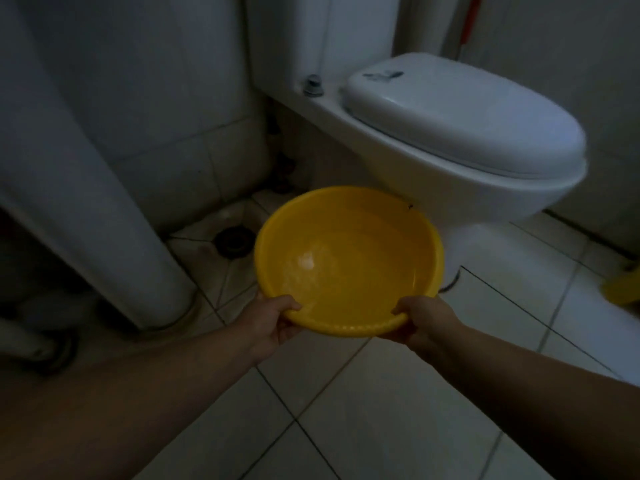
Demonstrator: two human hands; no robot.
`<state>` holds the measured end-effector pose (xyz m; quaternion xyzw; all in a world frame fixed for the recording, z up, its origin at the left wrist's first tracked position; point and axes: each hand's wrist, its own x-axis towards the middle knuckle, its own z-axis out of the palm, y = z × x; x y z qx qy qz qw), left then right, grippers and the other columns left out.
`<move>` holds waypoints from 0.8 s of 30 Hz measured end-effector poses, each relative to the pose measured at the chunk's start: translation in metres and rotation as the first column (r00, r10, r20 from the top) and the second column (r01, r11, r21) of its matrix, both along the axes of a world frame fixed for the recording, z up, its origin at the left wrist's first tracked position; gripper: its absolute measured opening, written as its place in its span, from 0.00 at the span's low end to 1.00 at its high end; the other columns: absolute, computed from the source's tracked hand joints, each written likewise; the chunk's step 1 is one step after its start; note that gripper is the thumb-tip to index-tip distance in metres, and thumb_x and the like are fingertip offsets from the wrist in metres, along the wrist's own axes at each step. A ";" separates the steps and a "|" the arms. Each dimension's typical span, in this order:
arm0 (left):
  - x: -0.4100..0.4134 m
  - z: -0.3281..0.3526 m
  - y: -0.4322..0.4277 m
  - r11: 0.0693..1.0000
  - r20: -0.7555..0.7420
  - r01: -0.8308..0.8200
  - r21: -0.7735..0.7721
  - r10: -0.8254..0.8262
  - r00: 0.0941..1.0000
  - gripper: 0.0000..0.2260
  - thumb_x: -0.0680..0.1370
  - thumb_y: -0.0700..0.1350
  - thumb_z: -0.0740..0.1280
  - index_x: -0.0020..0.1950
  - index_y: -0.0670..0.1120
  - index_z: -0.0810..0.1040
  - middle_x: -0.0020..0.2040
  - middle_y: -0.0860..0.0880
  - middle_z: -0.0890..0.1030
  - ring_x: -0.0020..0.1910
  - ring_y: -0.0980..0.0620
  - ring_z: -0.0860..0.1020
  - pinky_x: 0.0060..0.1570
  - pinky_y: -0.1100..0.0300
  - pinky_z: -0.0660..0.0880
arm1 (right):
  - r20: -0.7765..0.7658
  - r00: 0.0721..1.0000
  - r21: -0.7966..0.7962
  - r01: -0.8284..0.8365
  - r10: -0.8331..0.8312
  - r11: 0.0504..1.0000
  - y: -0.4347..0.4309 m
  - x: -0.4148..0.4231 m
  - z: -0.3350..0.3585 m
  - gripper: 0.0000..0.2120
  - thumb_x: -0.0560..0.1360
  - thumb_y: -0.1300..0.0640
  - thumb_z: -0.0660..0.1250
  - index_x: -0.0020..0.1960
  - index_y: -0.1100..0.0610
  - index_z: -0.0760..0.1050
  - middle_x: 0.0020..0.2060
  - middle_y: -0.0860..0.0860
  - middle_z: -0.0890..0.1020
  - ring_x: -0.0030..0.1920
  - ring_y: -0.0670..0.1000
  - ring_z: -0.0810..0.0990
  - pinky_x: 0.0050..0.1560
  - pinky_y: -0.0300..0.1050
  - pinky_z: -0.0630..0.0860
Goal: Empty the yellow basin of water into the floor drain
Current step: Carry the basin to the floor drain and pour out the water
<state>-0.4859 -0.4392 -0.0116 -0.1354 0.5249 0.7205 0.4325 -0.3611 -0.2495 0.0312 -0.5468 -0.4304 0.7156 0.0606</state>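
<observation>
Head view has my left hand (273,323) and right hand (424,322) clasping the near rim of the yellow basin (349,261), held just right of the floor drain (232,241), so I'd shift left and tip slowly.

Dim, soft-focus view, edges bowed and dark.

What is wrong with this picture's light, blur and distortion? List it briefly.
Head view: dim all over, with both forearms and the left corner nearly black; the yellow basin is the brightest thing, with a pale glare patch inside it; the floor drain sits in shadow; the toilet looks soft and slightly blurred; wide-angle bending curves the white column at left.
</observation>
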 end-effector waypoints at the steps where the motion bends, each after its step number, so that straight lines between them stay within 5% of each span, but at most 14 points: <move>1: -0.008 0.000 -0.003 1.000 0.003 -0.012 0.018 0.012 1.000 0.24 0.74 0.31 0.64 0.63 0.53 0.68 0.51 0.45 0.78 0.45 0.44 0.79 0.28 0.58 0.81 | 0.012 1.000 0.002 -0.013 0.013 1.000 -0.002 -0.011 0.002 0.32 0.71 0.75 0.58 0.71 0.53 0.59 0.60 0.62 0.68 0.45 0.67 0.72 0.33 0.64 0.76; 9: -0.070 0.000 -0.024 0.995 0.011 -0.096 -0.008 0.096 0.995 0.20 0.74 0.32 0.64 0.63 0.48 0.69 0.46 0.45 0.77 0.37 0.48 0.77 0.21 0.64 0.77 | 0.073 0.992 0.062 -0.108 0.104 0.992 -0.024 -0.088 0.019 0.29 0.73 0.74 0.56 0.71 0.55 0.59 0.63 0.64 0.67 0.43 0.67 0.72 0.35 0.61 0.76; 16: -0.105 -0.004 -0.032 0.991 0.007 -0.134 -0.006 0.134 0.991 0.17 0.73 0.32 0.63 0.58 0.47 0.71 0.42 0.46 0.76 0.35 0.49 0.76 0.18 0.65 0.75 | 0.123 0.983 0.072 -0.148 0.139 0.986 -0.024 -0.135 0.010 0.30 0.72 0.73 0.58 0.69 0.52 0.59 0.64 0.63 0.66 0.49 0.70 0.72 0.24 0.62 0.77; 21: -0.117 -0.013 -0.036 0.986 0.026 -0.165 -0.013 0.165 0.986 0.10 0.73 0.32 0.64 0.46 0.48 0.73 0.37 0.45 0.76 0.25 0.50 0.77 0.17 0.66 0.73 | 0.197 0.964 0.118 -0.205 0.179 0.972 -0.027 -0.152 0.015 0.26 0.72 0.72 0.58 0.67 0.54 0.60 0.53 0.62 0.66 0.40 0.67 0.73 0.23 0.60 0.76; 24: -0.121 -0.020 -0.037 0.986 0.045 -0.167 -0.009 0.167 0.985 0.08 0.73 0.33 0.64 0.42 0.45 0.73 0.27 0.46 0.77 0.17 0.53 0.75 0.17 0.67 0.72 | 0.223 0.955 0.142 -0.229 0.195 0.963 -0.030 -0.159 0.020 0.27 0.73 0.72 0.58 0.68 0.53 0.60 0.56 0.63 0.67 0.41 0.67 0.74 0.23 0.60 0.76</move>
